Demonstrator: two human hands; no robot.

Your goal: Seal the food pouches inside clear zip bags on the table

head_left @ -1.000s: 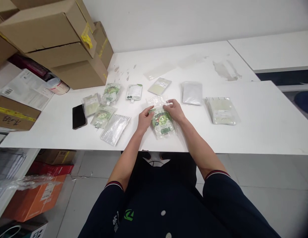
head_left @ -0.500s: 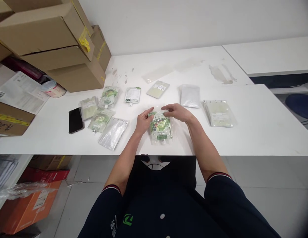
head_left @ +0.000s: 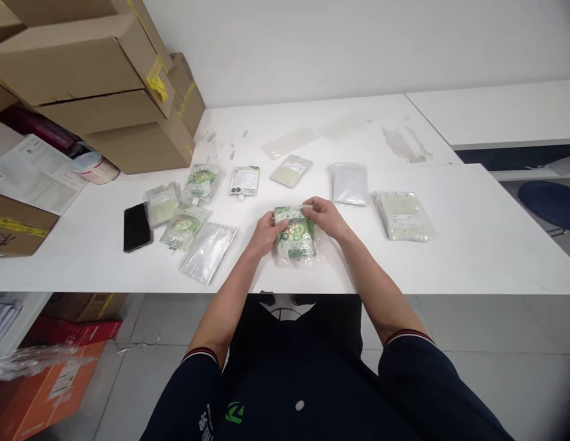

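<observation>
Head view is showing you pinching the green printed pouch [head_left: 295, 236] at its top edge with both hands: your left hand [head_left: 265, 233] is gripping the upper left corner, fingers closed on it, and your right hand [head_left: 325, 215] is clamping the upper right part between thumb and fingertips. The pouch is sitting inside a clear plastic sleeve and lying on the white table [head_left: 472, 245], near the front edge, right in front of you. To your left, a clear empty bag [head_left: 207, 252] is lying just beside your left forearm, with more green pouches [head_left: 186, 222] and a black phone [head_left: 136, 227] farther out. A pale flat packet [head_left: 404, 215] is resting well apart to your right, and a silvery bag [head_left: 349, 182] is lying just beyond your right hand. Cardboard boxes [head_left: 105, 92] are stacked at the far left.
</observation>
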